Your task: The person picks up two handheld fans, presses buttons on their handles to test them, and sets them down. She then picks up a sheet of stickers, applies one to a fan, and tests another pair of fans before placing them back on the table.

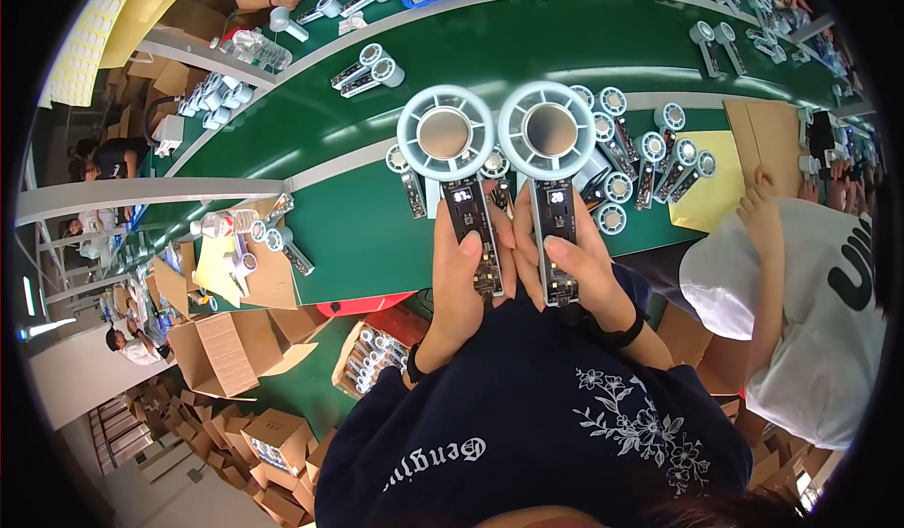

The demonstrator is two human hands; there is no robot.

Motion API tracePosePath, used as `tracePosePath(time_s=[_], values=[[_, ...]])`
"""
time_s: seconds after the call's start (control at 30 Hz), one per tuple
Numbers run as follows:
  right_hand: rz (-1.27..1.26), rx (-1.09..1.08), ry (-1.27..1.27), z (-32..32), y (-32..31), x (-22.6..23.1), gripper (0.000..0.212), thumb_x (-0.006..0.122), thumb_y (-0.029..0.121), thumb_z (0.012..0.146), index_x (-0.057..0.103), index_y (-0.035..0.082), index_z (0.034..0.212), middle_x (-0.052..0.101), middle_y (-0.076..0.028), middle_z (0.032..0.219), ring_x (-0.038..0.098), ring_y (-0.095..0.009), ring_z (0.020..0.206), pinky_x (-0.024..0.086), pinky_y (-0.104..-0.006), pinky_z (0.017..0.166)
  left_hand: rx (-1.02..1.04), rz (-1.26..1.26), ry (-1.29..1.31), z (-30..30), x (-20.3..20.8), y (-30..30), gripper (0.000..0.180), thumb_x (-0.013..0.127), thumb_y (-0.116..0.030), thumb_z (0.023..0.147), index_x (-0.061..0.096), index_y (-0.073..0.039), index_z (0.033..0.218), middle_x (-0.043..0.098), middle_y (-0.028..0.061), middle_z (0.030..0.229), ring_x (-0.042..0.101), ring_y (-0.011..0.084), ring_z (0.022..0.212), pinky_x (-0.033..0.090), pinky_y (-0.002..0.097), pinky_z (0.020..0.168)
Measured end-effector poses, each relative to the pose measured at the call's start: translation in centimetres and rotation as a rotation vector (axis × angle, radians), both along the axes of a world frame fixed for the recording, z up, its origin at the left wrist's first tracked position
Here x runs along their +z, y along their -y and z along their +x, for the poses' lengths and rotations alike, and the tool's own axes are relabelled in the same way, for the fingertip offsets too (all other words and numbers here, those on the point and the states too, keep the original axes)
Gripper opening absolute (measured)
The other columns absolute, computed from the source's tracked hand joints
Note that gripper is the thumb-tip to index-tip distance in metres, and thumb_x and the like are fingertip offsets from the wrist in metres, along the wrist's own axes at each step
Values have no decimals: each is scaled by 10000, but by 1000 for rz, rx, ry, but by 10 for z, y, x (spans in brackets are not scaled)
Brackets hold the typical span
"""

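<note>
Left hand grips one handheld fan, right hand grips another. Bare circuit boards exposed; careless thumbs could damage them.

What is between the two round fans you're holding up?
Nothing: the left fan and the right fan sit rim to rim in the head view, with only a sliver of green table below.

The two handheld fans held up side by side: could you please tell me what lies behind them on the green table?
Behind the two fans a cluster of similar small fans lies on the green table. The round heads hide whatever sits directly behind them.
</note>
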State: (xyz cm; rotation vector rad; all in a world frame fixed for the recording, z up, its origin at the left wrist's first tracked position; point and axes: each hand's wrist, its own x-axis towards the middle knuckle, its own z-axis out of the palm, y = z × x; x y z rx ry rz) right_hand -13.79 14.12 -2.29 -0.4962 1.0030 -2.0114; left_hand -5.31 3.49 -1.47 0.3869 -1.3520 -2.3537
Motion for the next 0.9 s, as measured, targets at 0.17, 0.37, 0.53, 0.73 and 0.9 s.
tracePosePath(time_s=[0.17,0.37,0.53,0.73,0.9], values=[[-39,19,4,-4,1,2,542,530,327,860,316,-33,1205,467,-97,749,456,-141,387,383,-231,385,-1,-18,-10,-4,-2,0,559,444,-380,926,307,42,1266,510,110,847,453,110,418,314,202,338],[-48,14,-9,-9,-1,2,550,531,333,857,316,-36,1204,474,-101,758,461,-140,391,386,-234,390,22,-31,-20,-9,-6,-1,549,416,-365,919,320,56,1257,509,109,823,433,108,391,315,211,331],[-112,21,7,-10,-5,4,539,527,322,854,316,-33,1201,476,-104,760,471,-146,394,385,-236,390,-15,-51,-31,-11,3,-2,564,432,-374,931,299,61,1265,519,117,846,459,113,409,306,207,322],[-109,-64,24,-11,-13,4,526,519,305,857,305,-25,1206,474,-101,748,476,-155,391,386,-238,390,-64,-104,-21,-21,12,-7,557,430,-368,930,301,57,1265,517,112,846,461,111,413,310,202,325],[-193,-103,14,-16,-22,21,531,523,300,864,293,-24,1217,473,-99,749,475,-156,392,387,-240,388,-114,-136,-23,-31,23,-14,560,432,-368,930,297,51,1277,515,110,849,464,110,418,313,199,327]])
